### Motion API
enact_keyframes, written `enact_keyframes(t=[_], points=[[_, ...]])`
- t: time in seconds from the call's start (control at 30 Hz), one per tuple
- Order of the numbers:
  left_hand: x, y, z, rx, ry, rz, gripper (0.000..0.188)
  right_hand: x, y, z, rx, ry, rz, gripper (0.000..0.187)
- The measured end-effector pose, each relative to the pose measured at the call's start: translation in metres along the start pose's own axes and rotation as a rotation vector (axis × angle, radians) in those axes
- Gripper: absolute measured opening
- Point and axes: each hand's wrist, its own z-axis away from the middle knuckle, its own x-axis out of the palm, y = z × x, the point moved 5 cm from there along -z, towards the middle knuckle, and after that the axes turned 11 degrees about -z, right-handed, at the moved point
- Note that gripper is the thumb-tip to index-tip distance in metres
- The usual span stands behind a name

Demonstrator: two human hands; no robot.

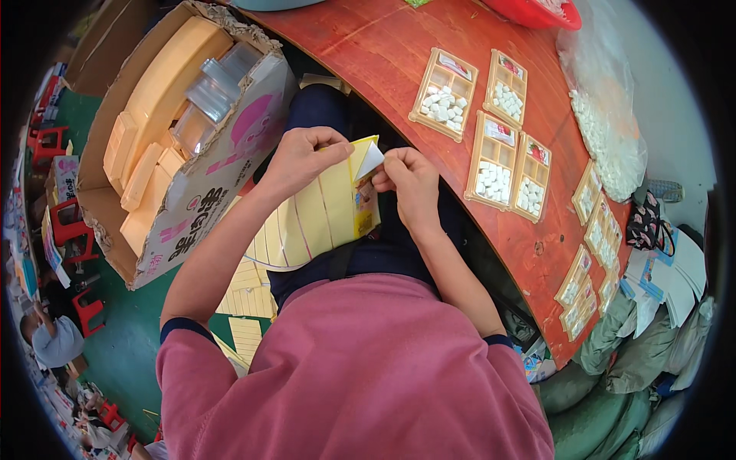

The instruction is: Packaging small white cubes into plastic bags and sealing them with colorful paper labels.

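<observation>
Covering part of the person's lap, a yellow lined sheet (310, 218) marks the clock's centre, with a white flap (370, 160) turned up at its one o'clock corner. The left hand (307, 159) grips the sheet's top edge between thumb and curled fingers; the right hand (412, 182), just beside it, pinches the flap's tip between thumb and forefinger, its other fingers bent inward. At ten o'clock stands an open carton (195, 211) holding orange plastic parts (165, 84) and clear ones. At two o'clock, four compartmented trays (497, 152) with white pieces lie on a red-brown table (498, 238); farther, toward three, sits a clear bag (609, 138) of similar pieces. More yellow sheets (247, 337) lie at seven o'clock.
</observation>
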Motion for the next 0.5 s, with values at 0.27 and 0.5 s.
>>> enact_keyframes(t=[0.27, 0.5], points=[[0.01, -0.006, -0.013, -0.006, -0.148, 0.031, 0.03, 0.015, -0.043, 0.004, -0.963, -0.235, 0.767, 0.03], [0.013, 0.016, -0.014, 0.346, 0.316, -0.821, 0.022, -0.009, -0.054, 0.052, -1.099, -0.466, 0.849, 0.014]])
